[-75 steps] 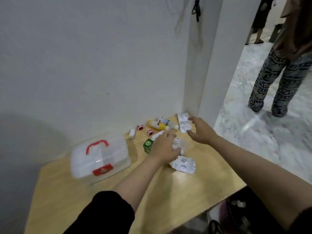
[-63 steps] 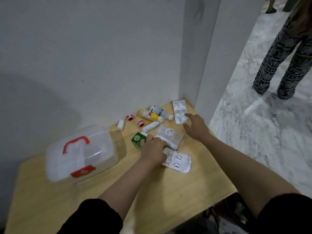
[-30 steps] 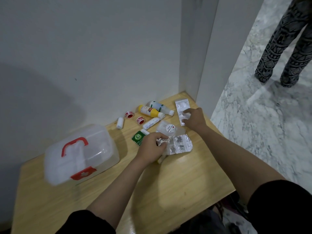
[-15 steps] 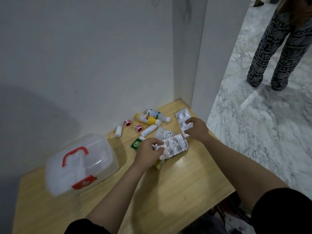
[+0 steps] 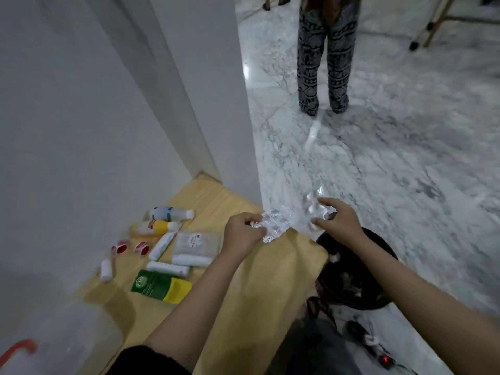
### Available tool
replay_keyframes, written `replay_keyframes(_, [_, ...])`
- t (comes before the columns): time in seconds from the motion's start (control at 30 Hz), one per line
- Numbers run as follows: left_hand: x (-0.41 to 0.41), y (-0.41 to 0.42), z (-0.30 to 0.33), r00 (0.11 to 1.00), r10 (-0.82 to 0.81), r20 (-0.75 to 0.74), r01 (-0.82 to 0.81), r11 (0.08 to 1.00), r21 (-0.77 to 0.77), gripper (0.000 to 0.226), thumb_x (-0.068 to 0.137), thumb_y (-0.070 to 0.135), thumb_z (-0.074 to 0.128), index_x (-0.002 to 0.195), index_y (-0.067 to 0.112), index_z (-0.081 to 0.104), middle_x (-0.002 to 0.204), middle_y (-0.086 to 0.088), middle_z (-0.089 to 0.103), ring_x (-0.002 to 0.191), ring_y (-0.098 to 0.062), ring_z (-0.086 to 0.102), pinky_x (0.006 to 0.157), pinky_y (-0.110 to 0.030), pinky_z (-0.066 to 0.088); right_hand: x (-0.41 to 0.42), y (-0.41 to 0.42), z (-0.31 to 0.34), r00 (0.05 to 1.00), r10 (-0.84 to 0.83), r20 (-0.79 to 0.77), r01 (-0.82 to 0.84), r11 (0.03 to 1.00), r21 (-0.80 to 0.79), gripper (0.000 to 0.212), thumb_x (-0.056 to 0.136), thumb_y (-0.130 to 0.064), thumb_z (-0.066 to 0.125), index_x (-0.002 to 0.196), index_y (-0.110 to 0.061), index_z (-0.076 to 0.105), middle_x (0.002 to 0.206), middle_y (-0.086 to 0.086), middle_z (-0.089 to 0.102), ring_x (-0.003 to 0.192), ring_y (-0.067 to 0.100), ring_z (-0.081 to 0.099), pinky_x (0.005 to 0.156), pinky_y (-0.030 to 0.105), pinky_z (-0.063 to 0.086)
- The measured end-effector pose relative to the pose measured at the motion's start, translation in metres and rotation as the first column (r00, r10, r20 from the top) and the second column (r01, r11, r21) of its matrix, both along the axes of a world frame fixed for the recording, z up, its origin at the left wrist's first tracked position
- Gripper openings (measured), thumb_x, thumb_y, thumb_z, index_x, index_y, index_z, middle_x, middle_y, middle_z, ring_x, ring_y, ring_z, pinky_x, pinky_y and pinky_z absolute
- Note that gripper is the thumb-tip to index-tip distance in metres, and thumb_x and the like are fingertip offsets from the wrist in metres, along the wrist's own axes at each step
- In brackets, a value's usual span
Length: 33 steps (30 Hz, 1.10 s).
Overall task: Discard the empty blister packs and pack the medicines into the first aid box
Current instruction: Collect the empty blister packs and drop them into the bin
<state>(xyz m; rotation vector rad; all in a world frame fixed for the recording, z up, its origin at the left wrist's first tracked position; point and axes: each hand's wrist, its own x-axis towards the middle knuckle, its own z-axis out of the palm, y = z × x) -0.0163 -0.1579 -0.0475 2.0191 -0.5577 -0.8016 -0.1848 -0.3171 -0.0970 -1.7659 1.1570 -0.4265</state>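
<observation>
My left hand (image 5: 243, 235) pinches a silver blister pack (image 5: 276, 221) over the table's right edge. A second, clearer blister pack (image 5: 313, 205) is held in my right hand (image 5: 338, 220), out past the table and above a black bin (image 5: 378, 290) on the floor. On the wooden table (image 5: 270, 293) lie a white bottle (image 5: 170, 213), a yellow bottle (image 5: 154, 227), a white tube (image 5: 161, 246), two red tape rolls (image 5: 132, 247), a gauze packet (image 5: 196, 241), bandage rolls (image 5: 176, 265) and a green and yellow box (image 5: 161, 286). The clear first aid box (image 5: 40, 342) with its red handle shows at the lower left.
A white wall and pillar (image 5: 205, 90) stand behind the table. A person in patterned trousers (image 5: 323, 58) stands on the marble floor (image 5: 405, 163). Cables and a power strip (image 5: 376, 350) lie on the floor near the bin. A small white vial (image 5: 106, 270) lies by the wall.
Both hands have lifted their blister packs off the table and carried them right, my right hand now over the bin. The camera has swung right, pushing the first aid box to the corner.
</observation>
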Motion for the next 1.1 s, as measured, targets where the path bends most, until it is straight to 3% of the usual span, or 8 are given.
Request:
replay_keyframes(0.23, [-0.077,-0.113,-0.043,0.934,-0.348,0.085,0.334,0.931,0.144,0.039,0.077,0.009,0.063,0.115,0.006,0.066,0.119,-0.008,0.065,0.109,-0.021,0.061,0.094,-0.03,0.047,-0.104,-0.036,-0.045,0.962,-0.171,-0.212,0.194,0.977,0.093,0.051,0.083,-0.015,0.066,0.131,-0.007,0.051,0.137,0.011,0.053,0.126,0.026,0.049,0.104,0.035,0.04])
replay_keyframes(0.37, [-0.113,-0.161,-0.077,0.859,-0.512,0.023,0.485,0.826,0.286,0.03,0.078,0.007,0.06,0.107,0.003,0.067,0.097,-0.01,0.061,0.095,-0.019,0.059,0.075,-0.02,0.04,-0.134,-0.049,-0.079,0.925,-0.148,-0.35,0.224,0.957,0.187,0.054,0.085,-0.017,0.063,0.136,-0.005,0.046,0.141,0.012,0.049,0.128,0.027,0.047,0.101,0.033,0.039])
replay_keyframes(0.53, [-0.139,-0.205,-0.124,0.797,-0.59,-0.132,0.587,0.704,0.4,0.044,0.081,0.01,0.061,0.125,0.007,0.057,0.107,-0.009,0.061,0.098,-0.024,0.06,0.08,-0.029,0.048,-0.151,-0.07,-0.11,0.892,-0.15,-0.427,0.304,0.898,0.32,0.058,0.088,-0.018,0.061,0.139,-0.004,0.038,0.139,0.017,0.048,0.123,0.031,0.05,0.1,0.039,0.043])
replay_keyframes(0.67, [-0.147,-0.218,-0.152,0.735,-0.645,-0.21,0.648,0.577,0.498,0.009,0.079,0.02,0.064,0.081,0.021,0.056,0.081,0.005,0.048,0.085,-0.026,0.051,0.074,-0.028,0.039,-0.151,-0.077,-0.123,0.878,-0.196,-0.436,0.378,0.843,0.383,0.06,0.09,-0.022,0.058,0.143,-0.006,0.032,0.132,0.016,0.053,0.114,0.032,0.057,0.092,0.039,0.048])
replay_keyframes(0.7, [-0.147,-0.219,-0.156,0.731,-0.646,-0.221,0.648,0.556,0.52,0.014,0.08,0.021,0.064,0.076,0.023,0.051,0.08,0.008,0.045,0.085,-0.024,0.049,0.074,-0.027,0.035,-0.149,-0.076,-0.126,0.881,-0.206,-0.427,0.383,0.839,0.387,0.059,0.09,-0.023,0.058,0.141,-0.007,0.035,0.133,0.015,0.053,0.114,0.031,0.057,0.091,0.038,0.048])
replay_keyframes(0.8, [-0.142,-0.22,-0.159,0.734,-0.639,-0.23,0.645,0.549,0.532,0.007,0.083,0.025,0.062,0.087,0.022,0.057,0.09,0.003,0.054,0.088,-0.02,0.056,0.078,-0.029,0.04,-0.143,-0.072,-0.13,0.893,-0.24,-0.381,0.393,0.827,0.401,0.055,0.09,-0.024,0.058,0.139,-0.008,0.039,0.143,0.01,0.046,0.126,0.029,0.049,0.097,0.033,0.044])
replay_keyframes(0.9, [-0.133,-0.217,-0.15,0.754,-0.623,-0.208,0.623,0.58,0.525,0.052,0.087,0.029,0.061,0.132,0.008,0.048,0.134,-0.01,0.052,0.122,-0.026,0.051,0.094,-0.032,0.042,-0.13,-0.071,-0.123,0.904,-0.262,-0.337,0.386,0.837,0.387,0.052,0.091,-0.023,0.057,0.138,-0.009,0.04,0.144,0.009,0.045,0.13,0.026,0.046,0.101,0.034,0.042])
replay_keyframes(1.1, [-0.097,-0.189,-0.09,0.848,-0.527,-0.064,0.506,0.767,0.395,0.052,0.089,0.03,0.057,0.136,0.012,0.043,0.14,-0.011,0.046,0.126,-0.025,0.048,0.099,-0.038,0.044,-0.075,-0.064,-0.078,0.945,-0.251,-0.208,0.299,0.922,0.246,0.048,0.092,-0.027,0.056,0.136,-0.013,0.044,0.14,0.007,0.05,0.126,0.023,0.049,0.101,0.034,0.042])
